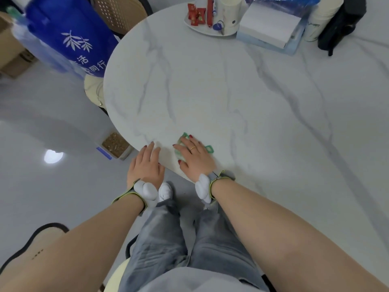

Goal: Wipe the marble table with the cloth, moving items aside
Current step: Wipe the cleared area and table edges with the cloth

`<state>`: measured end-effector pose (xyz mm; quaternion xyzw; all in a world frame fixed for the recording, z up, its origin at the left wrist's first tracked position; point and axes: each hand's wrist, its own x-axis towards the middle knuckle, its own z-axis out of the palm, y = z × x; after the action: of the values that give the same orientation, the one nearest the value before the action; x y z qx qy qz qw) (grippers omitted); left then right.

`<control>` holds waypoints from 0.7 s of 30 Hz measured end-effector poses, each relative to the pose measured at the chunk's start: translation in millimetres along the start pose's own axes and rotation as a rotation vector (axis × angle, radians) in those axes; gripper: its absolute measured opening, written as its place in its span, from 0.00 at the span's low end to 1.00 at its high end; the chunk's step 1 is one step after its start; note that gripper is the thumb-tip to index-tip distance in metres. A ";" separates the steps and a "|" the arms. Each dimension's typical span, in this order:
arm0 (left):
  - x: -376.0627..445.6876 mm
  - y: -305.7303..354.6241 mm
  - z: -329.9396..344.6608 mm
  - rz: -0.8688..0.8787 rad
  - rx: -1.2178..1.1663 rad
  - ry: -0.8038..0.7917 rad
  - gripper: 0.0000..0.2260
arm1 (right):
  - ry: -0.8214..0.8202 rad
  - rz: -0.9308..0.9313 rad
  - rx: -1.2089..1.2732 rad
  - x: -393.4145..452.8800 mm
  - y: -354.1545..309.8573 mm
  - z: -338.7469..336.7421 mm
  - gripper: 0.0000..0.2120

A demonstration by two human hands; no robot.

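- My right hand (194, 158) lies flat, fingers spread and straight, pressing the green cloth (185, 147) onto the marble table (221, 91) at its near edge.
- My left hand (146, 163) rests just left of it, fingers straight on the table's rim, holding nothing.
- At the far side stand a white plate (207, 31) with red packets, a white box (269, 26), a stack of paper cups (320, 20) and a black bag (341, 24).
- A blue bag (69, 32) sits on the chair at far left.
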<state>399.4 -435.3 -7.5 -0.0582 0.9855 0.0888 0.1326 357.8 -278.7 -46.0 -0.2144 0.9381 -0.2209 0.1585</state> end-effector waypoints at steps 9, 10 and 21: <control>25.4 -3.6 -1.6 0.067 -0.080 0.013 0.21 | 0.456 0.594 -0.031 -76.1 30.3 15.7 0.25; 30.5 -3.8 -1.5 0.108 -0.075 0.009 0.21 | 0.481 0.635 -0.034 -80.5 27.2 19.6 0.25; 97.1 -61.0 -19.2 0.526 0.033 -0.049 0.21 | 0.649 0.934 -0.039 -15.0 -79.9 69.9 0.24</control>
<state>310.0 -507.4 -25.4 0.2042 0.9646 0.1054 0.1296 424.6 -360.6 -64.0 0.2992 0.9379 -0.1646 -0.0608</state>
